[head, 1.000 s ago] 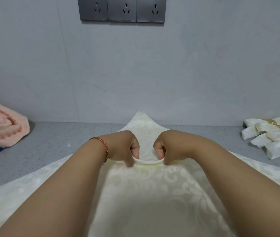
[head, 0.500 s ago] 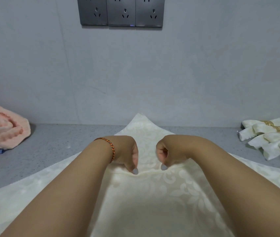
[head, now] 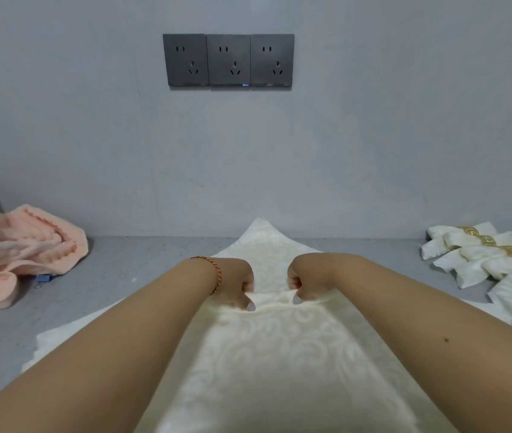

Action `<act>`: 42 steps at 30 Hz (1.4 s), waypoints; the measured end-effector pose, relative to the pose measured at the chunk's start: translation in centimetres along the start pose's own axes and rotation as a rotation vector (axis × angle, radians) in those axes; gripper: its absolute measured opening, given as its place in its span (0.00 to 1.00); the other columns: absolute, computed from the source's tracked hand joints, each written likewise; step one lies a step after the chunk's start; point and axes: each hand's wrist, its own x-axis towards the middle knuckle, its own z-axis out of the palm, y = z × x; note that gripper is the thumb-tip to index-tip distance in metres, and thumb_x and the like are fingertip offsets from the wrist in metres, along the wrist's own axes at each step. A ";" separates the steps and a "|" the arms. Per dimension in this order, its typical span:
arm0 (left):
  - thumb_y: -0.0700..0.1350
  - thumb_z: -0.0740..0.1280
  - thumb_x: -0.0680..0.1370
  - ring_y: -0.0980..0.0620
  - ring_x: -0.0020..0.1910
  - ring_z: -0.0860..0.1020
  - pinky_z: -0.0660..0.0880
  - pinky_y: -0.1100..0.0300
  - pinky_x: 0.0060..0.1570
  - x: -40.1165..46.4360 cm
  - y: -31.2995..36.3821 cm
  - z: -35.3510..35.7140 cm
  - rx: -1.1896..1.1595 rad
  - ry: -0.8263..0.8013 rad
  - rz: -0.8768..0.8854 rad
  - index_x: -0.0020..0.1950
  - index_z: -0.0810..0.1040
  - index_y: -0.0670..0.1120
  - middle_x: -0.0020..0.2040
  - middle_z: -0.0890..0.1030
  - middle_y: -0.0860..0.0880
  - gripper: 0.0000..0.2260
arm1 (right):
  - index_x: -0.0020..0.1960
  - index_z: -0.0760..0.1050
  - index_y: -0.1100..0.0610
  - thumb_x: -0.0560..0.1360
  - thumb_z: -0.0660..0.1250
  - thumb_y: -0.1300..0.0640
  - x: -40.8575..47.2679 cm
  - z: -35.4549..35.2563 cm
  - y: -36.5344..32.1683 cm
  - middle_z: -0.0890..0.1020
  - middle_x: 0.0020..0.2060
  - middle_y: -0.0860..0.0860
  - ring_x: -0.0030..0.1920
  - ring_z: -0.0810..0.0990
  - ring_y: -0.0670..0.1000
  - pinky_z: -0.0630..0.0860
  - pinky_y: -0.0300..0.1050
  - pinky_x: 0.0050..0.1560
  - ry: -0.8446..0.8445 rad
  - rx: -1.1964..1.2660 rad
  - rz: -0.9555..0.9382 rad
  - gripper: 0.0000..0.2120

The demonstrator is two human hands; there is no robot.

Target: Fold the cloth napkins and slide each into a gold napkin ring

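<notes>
A cream damask cloth napkin (head: 283, 348) lies spread on the grey counter, one corner pointing at the wall. My left hand (head: 236, 284) and my right hand (head: 306, 282) sit side by side near its middle. Each pinches a small raised pleat of the cloth between thumb and curled fingers. At the far right lie several folded napkins (head: 479, 264), each inside a gold napkin ring (head: 510, 252).
A peach towel (head: 20, 248) is heaped at the left, with a small blue clip (head: 43, 278) beside it. The grey wall with three sockets (head: 228, 60) rises right behind the counter (head: 130, 267).
The first pleat was pressed down, then both hands pinched up a new ridge of cloth. The camera tilted up, showing more wall.
</notes>
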 end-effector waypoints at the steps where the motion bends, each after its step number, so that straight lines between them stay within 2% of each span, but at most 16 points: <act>1: 0.53 0.69 0.75 0.51 0.44 0.73 0.70 0.61 0.45 -0.3 0.1 0.2 -0.017 0.038 0.009 0.55 0.78 0.45 0.46 0.76 0.51 0.14 | 0.57 0.77 0.59 0.76 0.69 0.53 -0.2 0.1 -0.1 0.80 0.50 0.50 0.47 0.75 0.50 0.70 0.40 0.45 0.025 0.005 -0.010 0.13; 4: 0.47 0.69 0.76 0.53 0.46 0.73 0.68 0.63 0.44 -1.4 0.5 0.9 -0.088 0.143 0.055 0.52 0.77 0.49 0.47 0.76 0.52 0.07 | 0.47 0.73 0.53 0.75 0.69 0.55 -1.1 0.6 -0.3 0.76 0.45 0.46 0.46 0.73 0.49 0.68 0.41 0.46 0.120 -0.067 -0.062 0.05; 5: 0.46 0.69 0.75 0.53 0.46 0.74 0.68 0.63 0.43 -1.8 0.5 1.2 -0.101 0.180 0.060 0.48 0.76 0.51 0.45 0.75 0.54 0.04 | 0.42 0.71 0.50 0.73 0.69 0.56 -1.5 0.8 -0.4 0.75 0.43 0.44 0.45 0.73 0.49 0.68 0.42 0.45 0.175 -0.107 -0.073 0.07; 7: 0.42 0.67 0.73 0.52 0.45 0.74 0.68 0.64 0.41 -2.3 0.6 2.0 -0.103 0.250 0.051 0.42 0.73 0.53 0.41 0.75 0.57 0.06 | 0.35 0.65 0.48 0.71 0.65 0.60 -2.1 1.4 -0.5 0.73 0.35 0.43 0.41 0.72 0.48 0.66 0.41 0.41 0.271 -0.176 -0.098 0.12; 10: 0.37 0.62 0.73 0.51 0.48 0.75 0.69 0.63 0.51 -3.2 1.0 2.6 -0.049 0.282 0.047 0.37 0.73 0.53 0.41 0.77 0.57 0.10 | 0.36 0.68 0.49 0.69 0.62 0.64 -3.1 2.0 -0.9 0.69 0.32 0.42 0.39 0.70 0.48 0.62 0.41 0.41 0.307 -0.240 -0.150 0.11; 14: 0.37 0.62 0.75 0.49 0.55 0.73 0.69 0.61 0.60 -3.8 1.1 2.4 0.000 0.216 0.060 0.46 0.81 0.53 0.51 0.81 0.54 0.12 | 0.40 0.73 0.50 0.69 0.63 0.66 -3.5 1.8 -0.9 0.75 0.37 0.44 0.40 0.70 0.48 0.67 0.42 0.43 0.212 -0.195 -0.163 0.11; 17: 0.46 0.64 0.73 0.47 0.45 0.71 0.69 0.57 0.53 -3.8 1.2 2.2 -0.061 0.188 -0.011 0.36 0.73 0.53 0.40 0.77 0.51 0.07 | 0.31 0.68 0.52 0.69 0.62 0.61 -3.4 1.8 -0.5 0.73 0.31 0.50 0.35 0.69 0.51 0.67 0.45 0.37 0.186 -0.081 -0.094 0.10; 18: 0.49 0.65 0.73 0.47 0.41 0.69 0.68 0.56 0.49 -3.6 1.1 2.2 -0.097 0.197 -0.039 0.32 0.70 0.50 0.37 0.74 0.50 0.10 | 0.30 0.69 0.53 0.70 0.62 0.60 -3.4 1.6 -0.4 0.73 0.30 0.51 0.34 0.69 0.51 0.68 0.45 0.36 0.177 -0.039 -0.074 0.10; 20: 0.51 0.68 0.72 0.49 0.36 0.69 0.68 0.58 0.42 -3.3 1.2 2.2 -0.150 0.229 -0.047 0.27 0.69 0.49 0.30 0.72 0.52 0.16 | 0.37 0.79 0.55 0.71 0.66 0.60 -3.3 1.3 -0.2 0.81 0.36 0.52 0.35 0.73 0.49 0.70 0.40 0.37 0.146 0.026 -0.072 0.06; 22: 0.51 0.73 0.71 0.53 0.37 0.75 0.70 0.61 0.40 -3.0 1.4 2.2 -0.157 0.238 -0.023 0.29 0.74 0.50 0.30 0.75 0.57 0.14 | 0.42 0.81 0.57 0.70 0.71 0.61 -3.0 1.1 -0.1 0.82 0.38 0.49 0.36 0.74 0.44 0.69 0.35 0.35 0.122 0.109 -0.097 0.01; 25: 0.51 0.75 0.70 0.54 0.43 0.77 0.72 0.61 0.44 -2.8 1.2 2.1 -0.156 0.194 -0.010 0.40 0.77 0.51 0.39 0.79 0.56 0.08 | 0.50 0.78 0.54 0.69 0.75 0.57 -2.3 0.9 0.1 0.76 0.40 0.45 0.40 0.74 0.46 0.68 0.37 0.38 0.072 0.143 -0.076 0.11; 28: 0.54 0.74 0.70 0.52 0.50 0.78 0.75 0.58 0.53 -2.8 0.8 1.8 -0.183 0.127 -0.037 0.54 0.78 0.49 0.50 0.79 0.53 0.16 | 0.58 0.74 0.52 0.70 0.75 0.51 -2.0 0.6 0.5 0.74 0.46 0.45 0.46 0.74 0.48 0.69 0.40 0.44 -0.010 0.117 0.005 0.19; 30: 0.53 0.73 0.72 0.52 0.51 0.78 0.75 0.59 0.53 -2.9 0.9 1.7 -0.172 0.110 -0.030 0.56 0.78 0.49 0.49 0.78 0.54 0.16 | 0.57 0.76 0.53 0.71 0.73 0.50 -2.3 0.7 0.7 0.76 0.47 0.45 0.46 0.74 0.48 0.70 0.41 0.47 -0.011 0.114 0.007 0.16; 34: 0.49 0.72 0.73 0.53 0.45 0.75 0.71 0.63 0.44 -3.4 1.6 2.1 -0.173 0.151 0.013 0.51 0.78 0.48 0.44 0.76 0.55 0.09 | 0.46 0.75 0.53 0.73 0.70 0.55 -3.6 1.6 0.3 0.78 0.46 0.46 0.43 0.74 0.47 0.68 0.36 0.38 0.115 0.075 -0.049 0.05; 38: 0.46 0.73 0.72 0.53 0.44 0.74 0.70 0.62 0.44 -4.1 1.8 2.8 -0.202 0.244 0.027 0.41 0.74 0.52 0.39 0.74 0.58 0.08 | 0.35 0.66 0.47 0.71 0.68 0.61 -4.3 2.4 -0.3 0.75 0.39 0.44 0.42 0.73 0.48 0.65 0.39 0.35 0.231 -0.013 -0.107 0.13; 42: 0.41 0.71 0.72 0.55 0.43 0.73 0.65 0.64 0.43 -5.2 2.2 3.4 -0.184 0.344 0.053 0.37 0.74 0.52 0.37 0.74 0.58 0.09 | 0.32 0.62 0.48 0.67 0.62 0.67 -5.3 3.2 -0.8 0.70 0.34 0.43 0.40 0.70 0.49 0.63 0.41 0.35 0.306 -0.101 -0.137 0.16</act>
